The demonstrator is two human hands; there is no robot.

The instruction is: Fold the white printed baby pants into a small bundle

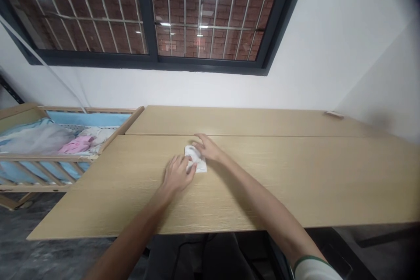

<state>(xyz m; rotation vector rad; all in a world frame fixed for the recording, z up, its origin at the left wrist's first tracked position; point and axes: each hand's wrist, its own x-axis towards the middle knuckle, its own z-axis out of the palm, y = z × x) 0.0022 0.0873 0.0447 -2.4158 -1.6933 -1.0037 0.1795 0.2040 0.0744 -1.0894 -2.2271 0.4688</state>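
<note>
A small white sheet that looks like a folded tissue [201, 167] lies on the wooden desk [278, 175], in front of me. My left hand [177, 174] is at its left side, fingers bent and closed, with thumb and index finger on the tissue. From the upper right, my right hand [209, 148] reaches over the tissue's top edge. Its lower fingertips press on the tissue, while one finger stretches out above it. What lies under the fingertips is hidden.
A seam crosses the desk toward its back. A small white object [334, 114] lies at the far right corner. To the left stands a wooden crib [49, 157] with bedding and a pink cloth [77, 144]. Above is a barred window [210, 22].
</note>
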